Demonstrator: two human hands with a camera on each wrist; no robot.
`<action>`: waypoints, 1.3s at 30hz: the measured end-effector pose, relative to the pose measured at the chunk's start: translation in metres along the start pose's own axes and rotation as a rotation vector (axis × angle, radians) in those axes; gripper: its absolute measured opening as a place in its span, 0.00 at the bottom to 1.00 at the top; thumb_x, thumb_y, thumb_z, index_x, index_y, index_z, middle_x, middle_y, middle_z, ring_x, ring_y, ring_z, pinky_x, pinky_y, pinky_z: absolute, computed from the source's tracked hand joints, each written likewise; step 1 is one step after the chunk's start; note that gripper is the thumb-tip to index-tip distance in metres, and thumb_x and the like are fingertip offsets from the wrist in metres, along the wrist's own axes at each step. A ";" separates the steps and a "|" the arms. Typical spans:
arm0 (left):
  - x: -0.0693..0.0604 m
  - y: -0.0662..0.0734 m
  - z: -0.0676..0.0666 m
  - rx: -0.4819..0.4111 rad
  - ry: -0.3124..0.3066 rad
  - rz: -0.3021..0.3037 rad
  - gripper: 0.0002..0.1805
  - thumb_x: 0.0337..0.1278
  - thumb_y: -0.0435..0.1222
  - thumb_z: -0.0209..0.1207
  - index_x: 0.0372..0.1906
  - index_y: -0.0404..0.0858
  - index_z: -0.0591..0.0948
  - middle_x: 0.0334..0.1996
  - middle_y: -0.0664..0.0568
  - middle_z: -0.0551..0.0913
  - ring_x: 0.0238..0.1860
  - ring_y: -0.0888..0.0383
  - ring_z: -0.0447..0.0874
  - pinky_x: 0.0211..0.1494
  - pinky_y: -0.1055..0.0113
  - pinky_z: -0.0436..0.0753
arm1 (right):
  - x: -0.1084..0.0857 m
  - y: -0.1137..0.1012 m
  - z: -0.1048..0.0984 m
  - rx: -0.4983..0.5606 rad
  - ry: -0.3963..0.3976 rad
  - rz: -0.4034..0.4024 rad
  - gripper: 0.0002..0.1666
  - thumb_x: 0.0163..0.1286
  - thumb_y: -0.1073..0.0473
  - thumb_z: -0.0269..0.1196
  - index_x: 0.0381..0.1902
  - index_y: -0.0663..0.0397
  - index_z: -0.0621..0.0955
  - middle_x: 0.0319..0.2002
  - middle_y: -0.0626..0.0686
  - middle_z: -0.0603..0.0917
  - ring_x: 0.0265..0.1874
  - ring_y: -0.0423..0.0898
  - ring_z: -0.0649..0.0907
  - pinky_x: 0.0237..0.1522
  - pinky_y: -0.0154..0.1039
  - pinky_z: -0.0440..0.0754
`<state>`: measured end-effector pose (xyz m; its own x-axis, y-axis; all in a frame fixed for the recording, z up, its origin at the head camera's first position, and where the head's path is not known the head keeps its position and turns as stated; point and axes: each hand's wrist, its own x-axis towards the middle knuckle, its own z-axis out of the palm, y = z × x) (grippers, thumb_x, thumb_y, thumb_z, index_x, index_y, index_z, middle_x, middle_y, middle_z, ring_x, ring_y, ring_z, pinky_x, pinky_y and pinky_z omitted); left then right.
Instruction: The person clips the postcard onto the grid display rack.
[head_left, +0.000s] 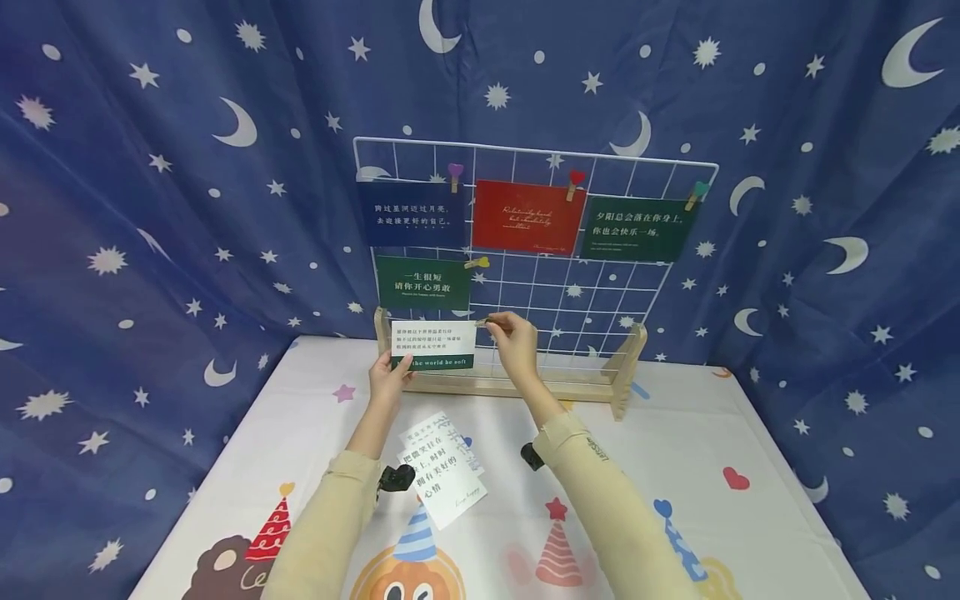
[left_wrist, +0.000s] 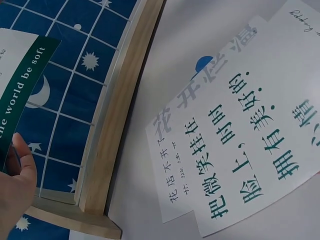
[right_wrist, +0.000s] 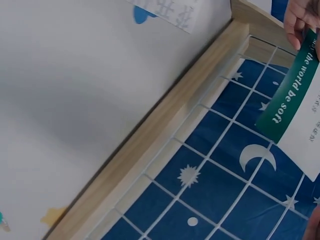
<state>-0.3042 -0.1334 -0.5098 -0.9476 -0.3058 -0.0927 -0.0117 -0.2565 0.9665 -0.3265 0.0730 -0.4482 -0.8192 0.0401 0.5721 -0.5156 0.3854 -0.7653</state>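
A white card with a green strip along its bottom [head_left: 433,342] is held up against the lower left of a white wire grid [head_left: 540,287]. My left hand [head_left: 387,383] grips its lower left corner, thumb in front; the left wrist view shows the thumb on the green strip [left_wrist: 22,97]. At the card's upper right corner, my right hand [head_left: 516,343] pinches a small wooden clothespin [head_left: 482,322], mostly covered by the fingers. Whether the clothespin bites the wire cannot be seen. In the right wrist view the right hand barely shows at the edge.
Above hang a navy card [head_left: 412,215], a red card [head_left: 525,218] and two green cards [head_left: 637,229], clipped with heart-topped clothespins. The grid stands in a wooden base [head_left: 525,388]. Loose white cards [head_left: 450,479] overlap on the patterned tablecloth [head_left: 660,467] between my forearms.
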 end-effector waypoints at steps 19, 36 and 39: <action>0.007 0.001 -0.005 0.016 0.046 0.018 0.18 0.63 0.29 0.54 0.57 0.31 0.72 0.39 0.54 0.78 0.29 0.70 0.78 0.42 0.72 0.84 | 0.013 -0.004 0.019 -0.070 -0.046 0.130 0.07 0.63 0.70 0.60 0.38 0.71 0.80 0.35 0.65 0.85 0.33 0.54 0.86 0.35 0.34 0.86; 0.012 0.004 0.006 0.047 0.110 -0.005 0.19 0.62 0.26 0.53 0.58 0.30 0.69 0.39 0.49 0.74 0.32 0.65 0.74 0.30 0.83 0.78 | 0.014 -0.001 0.025 -0.056 -0.001 0.154 0.07 0.64 0.70 0.59 0.36 0.72 0.81 0.34 0.65 0.86 0.31 0.55 0.86 0.34 0.34 0.86; 0.012 0.004 0.004 0.059 0.132 -0.008 0.20 0.62 0.26 0.53 0.58 0.31 0.69 0.41 0.48 0.74 0.34 0.63 0.74 0.35 0.80 0.81 | 0.014 -0.002 0.028 -0.044 -0.003 0.167 0.07 0.63 0.71 0.59 0.36 0.73 0.81 0.34 0.65 0.86 0.32 0.55 0.86 0.35 0.36 0.86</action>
<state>-0.3171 -0.1345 -0.5063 -0.8970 -0.4232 -0.1280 -0.0418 -0.2069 0.9775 -0.3441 0.0472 -0.4473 -0.8934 0.1046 0.4369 -0.3604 0.4136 -0.8361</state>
